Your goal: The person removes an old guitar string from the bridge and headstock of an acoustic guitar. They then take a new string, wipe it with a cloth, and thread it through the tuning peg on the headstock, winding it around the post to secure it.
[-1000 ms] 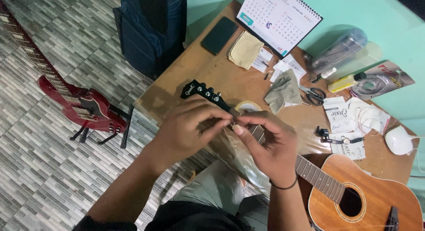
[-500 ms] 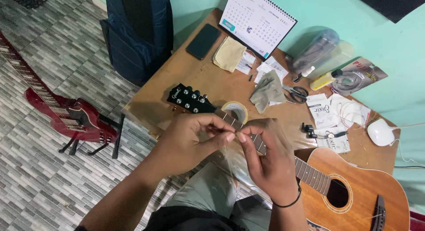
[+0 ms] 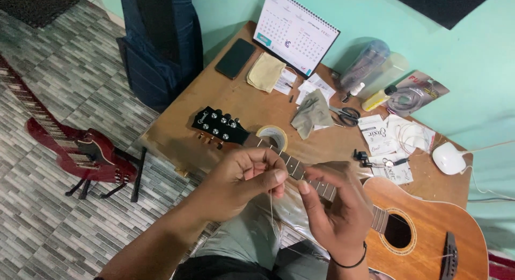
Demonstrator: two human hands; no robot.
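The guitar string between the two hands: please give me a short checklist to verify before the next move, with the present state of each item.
1. Guitar string pinched by left hand: ok; it hangs down from the fingertips.
2. Right hand also gripping the string: cannot tell; its fingertips sit close to the left ones.
3. Acoustic guitar supported: ok; its neck lies over the wooden table, headstock on the tabletop.
4. Tuning pegs reachable: ok; the headstock is uncovered.
5. Scissors at hand: ok, near the grey cloth.
6. String free of kinks: cannot tell, too thin.
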